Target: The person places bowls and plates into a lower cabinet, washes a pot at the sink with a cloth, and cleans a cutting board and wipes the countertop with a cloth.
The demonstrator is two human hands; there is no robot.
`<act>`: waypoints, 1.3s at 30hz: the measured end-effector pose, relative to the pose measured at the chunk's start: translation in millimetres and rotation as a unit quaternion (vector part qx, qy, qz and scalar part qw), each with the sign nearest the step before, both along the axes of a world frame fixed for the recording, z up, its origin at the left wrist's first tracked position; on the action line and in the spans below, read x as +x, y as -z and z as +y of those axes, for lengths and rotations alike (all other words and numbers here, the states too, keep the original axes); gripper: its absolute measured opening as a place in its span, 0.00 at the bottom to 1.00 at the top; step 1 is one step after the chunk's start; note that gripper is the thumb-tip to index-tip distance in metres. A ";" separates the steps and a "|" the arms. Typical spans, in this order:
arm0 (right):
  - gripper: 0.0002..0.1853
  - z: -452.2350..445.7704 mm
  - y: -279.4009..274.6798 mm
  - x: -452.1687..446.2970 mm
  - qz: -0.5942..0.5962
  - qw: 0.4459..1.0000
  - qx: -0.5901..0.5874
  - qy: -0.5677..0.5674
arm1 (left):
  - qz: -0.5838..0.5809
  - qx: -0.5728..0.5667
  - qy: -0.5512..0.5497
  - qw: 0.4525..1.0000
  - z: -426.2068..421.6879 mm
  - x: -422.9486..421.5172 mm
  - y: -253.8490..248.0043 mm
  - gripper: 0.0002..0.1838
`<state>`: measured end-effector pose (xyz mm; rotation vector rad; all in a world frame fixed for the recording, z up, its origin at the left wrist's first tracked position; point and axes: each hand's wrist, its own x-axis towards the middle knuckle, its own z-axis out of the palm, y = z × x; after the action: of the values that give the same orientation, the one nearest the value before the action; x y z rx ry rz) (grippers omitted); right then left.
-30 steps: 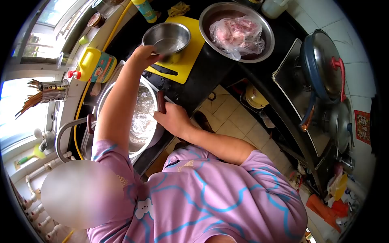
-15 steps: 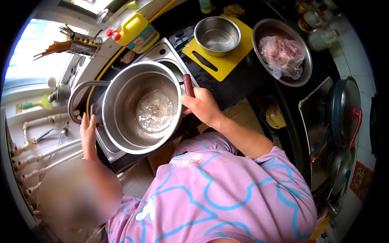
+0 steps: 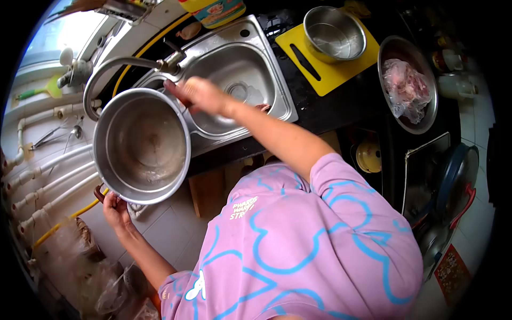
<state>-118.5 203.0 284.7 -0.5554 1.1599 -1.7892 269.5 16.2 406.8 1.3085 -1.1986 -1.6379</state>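
Observation:
A large steel pot (image 3: 141, 144) is tilted toward me at the left end of the counter, its inside wet with a little water at the bottom. My right hand (image 3: 205, 97), slightly blurred, is closed around one brown handle (image 3: 177, 93) on the pot's far right side. My left hand (image 3: 116, 211) is at the pot's near left rim, fingers curled by the other brown handle (image 3: 99, 193); part of that grip is hidden. The curved faucet (image 3: 109, 63) arches just beyond the pot. Beside the pot lies the steel sink (image 3: 288, 101).
A steel bowl (image 3: 335, 34) sits on a yellow cutting board (image 3: 320, 80). To the right, a steel basin (image 3: 385, 101) holds bagged raw meat (image 3: 408, 88). A yellow jug (image 3: 216, 12) stands behind the sink. White pipes (image 3: 58, 176) run along the left; a lidded pan (image 3: 457, 181) is far right.
The pot has moved left off the sink basin, and less water shows in it. My left hand has gone from near the faucet to the pot's near handle; my right hand moved with the pot.

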 end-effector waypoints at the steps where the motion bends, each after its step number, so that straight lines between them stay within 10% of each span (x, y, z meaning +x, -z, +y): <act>1: 0.22 -7.1 13.6 -14.7 -0.067 0.997 0.001 0.026 | -0.005 0.001 -0.007 1.000 9.4 -0.7 -0.1 0.04; 6: 0.12 6.8 126.6 -93.7 0.510 0.787 0.342 -0.057 | 0.065 -0.017 -0.079 0.995 19.1 15.5 21.9 0.12; 11: 0.17 24.8 144.6 -43.3 0.612 0.526 0.301 -0.508 | 0.054 -0.021 -0.105 0.993 46.1 -29.1 32.6 0.33; 13: 0.22 28.0 166.5 -30.6 0.589 0.525 0.363 -0.496 | 0.055 0.028 -0.133 0.989 47.3 -33.3 42.4 0.30; 15: 0.25 36.2 159.7 -27.7 0.578 0.547 0.402 -0.454 | 0.047 -0.032 -0.105 0.993 70.8 -63.3 28.5 0.06; 20: 0.16 40.4 123.3 -42.3 0.553 0.641 0.414 -0.335 | 0.005 0.001 -0.093 0.996 71.4 -79.0 30.6 0.07; 21: 0.15 38.6 121.8 -53.5 0.476 0.731 0.444 -0.206 | -0.011 -0.006 -0.081 0.997 74.1 -86.6 26.3 0.07; 27: 0.12 38.3 -14.2 -58.8 0.398 0.872 0.204 0.198 | -0.039 -0.019 -0.027 0.999 60.9 -84.8 20.9 0.07; 31: 0.13 2.2 -90.0 -11.2 0.215 0.970 0.048 0.102 | -0.099 -0.023 0.018 0.995 50.1 -75.6 6.7 0.12; 34: 0.14 -42.0 -65.8 8.5 0.331 0.936 0.115 -0.013 | -0.109 0.029 0.081 0.990 44.5 -73.5 0.9 0.20; 36: 0.15 -69.3 -47.5 37.0 0.612 0.785 0.081 0.047 | -0.103 0.041 0.096 0.989 41.7 -71.5 -1.2 0.17; 39: 0.13 -103.6 -3.1 53.3 0.711 0.677 0.062 -0.178 | -0.087 0.051 0.081 0.992 37.2 -72.5 5.0 0.14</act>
<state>-65.2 99.4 287.7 -2.1188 1.8870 -0.6479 197.0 53.4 401.8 1.4762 -1.3732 -1.7474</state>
